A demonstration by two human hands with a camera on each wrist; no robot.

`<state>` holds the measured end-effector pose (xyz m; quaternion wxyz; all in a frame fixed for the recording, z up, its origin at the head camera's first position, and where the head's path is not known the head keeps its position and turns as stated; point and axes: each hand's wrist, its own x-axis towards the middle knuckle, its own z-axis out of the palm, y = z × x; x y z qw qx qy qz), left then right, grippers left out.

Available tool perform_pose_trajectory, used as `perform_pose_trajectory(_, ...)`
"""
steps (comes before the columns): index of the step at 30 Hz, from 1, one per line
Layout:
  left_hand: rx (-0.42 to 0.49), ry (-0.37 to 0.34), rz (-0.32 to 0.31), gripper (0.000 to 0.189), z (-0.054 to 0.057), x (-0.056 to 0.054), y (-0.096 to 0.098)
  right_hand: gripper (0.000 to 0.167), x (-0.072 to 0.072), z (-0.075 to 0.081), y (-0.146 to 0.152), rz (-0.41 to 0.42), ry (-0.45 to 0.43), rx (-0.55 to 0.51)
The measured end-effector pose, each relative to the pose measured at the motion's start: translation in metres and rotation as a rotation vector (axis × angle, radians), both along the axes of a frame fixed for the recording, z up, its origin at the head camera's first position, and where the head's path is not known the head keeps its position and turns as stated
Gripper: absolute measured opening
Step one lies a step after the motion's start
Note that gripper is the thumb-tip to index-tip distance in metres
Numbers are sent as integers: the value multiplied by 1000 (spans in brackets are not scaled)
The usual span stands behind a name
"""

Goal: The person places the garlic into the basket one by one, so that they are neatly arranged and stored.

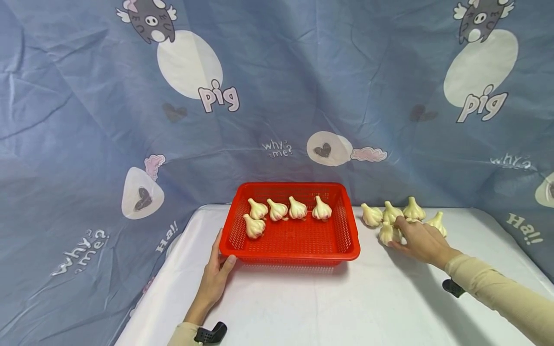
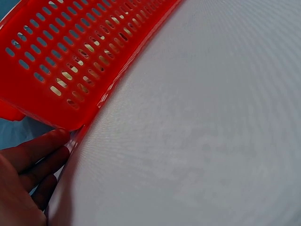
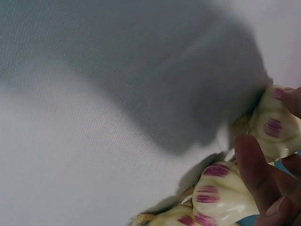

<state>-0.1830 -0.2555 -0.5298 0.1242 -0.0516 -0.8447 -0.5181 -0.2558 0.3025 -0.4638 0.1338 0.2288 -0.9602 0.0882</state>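
A red plastic basket [image 1: 285, 257] with slotted walls holds several garlic bulbs [image 1: 297, 208] along its back and left side. My left hand [image 1: 215, 276] is at the basket's front left corner, fingers fairly straight along its side; in the left wrist view the fingertips [image 2: 56, 137] touch the basket's lower corner. To the right of the basket, my right hand [image 1: 426, 241] pinches a garlic bulb [image 1: 388, 234] between thumb and finger. In the right wrist view, this purple-streaked bulb [image 3: 273, 129] lies between the fingertips, and another bulb [image 3: 221, 193] sits beside the finger.
More garlic bulbs [image 1: 372, 215] stand in a cluster behind and beside the right hand, partly hidden by it. The white tabletop [image 1: 298, 312] lies in front of the basket. A blue printed cloth [image 1: 268, 96] hangs behind the table and at its sides.
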Motion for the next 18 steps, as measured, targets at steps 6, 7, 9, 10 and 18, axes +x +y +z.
perform_pose_trajectory(6,14,-3,-9,82,1,0,0,46,-1,-1,-1,8,-39,-23)
perform_pose_trajectory(7,16,-3,-10,82,0,0,0,47,-1,-1,-1,8,-44,-23)
perform_pose_trajectory(9,18,-3,-10,82,0,-1,0,48,-1,-1,-1,12,-55,-18)
perform_pose_trajectory(10,18,-3,-10,82,0,0,0,50,-2,-1,-1,14,-61,-14)
perform_pose_trajectory(18,32,16,-24,81,-1,-1,0,59,-6,-5,1,48,-45,23)
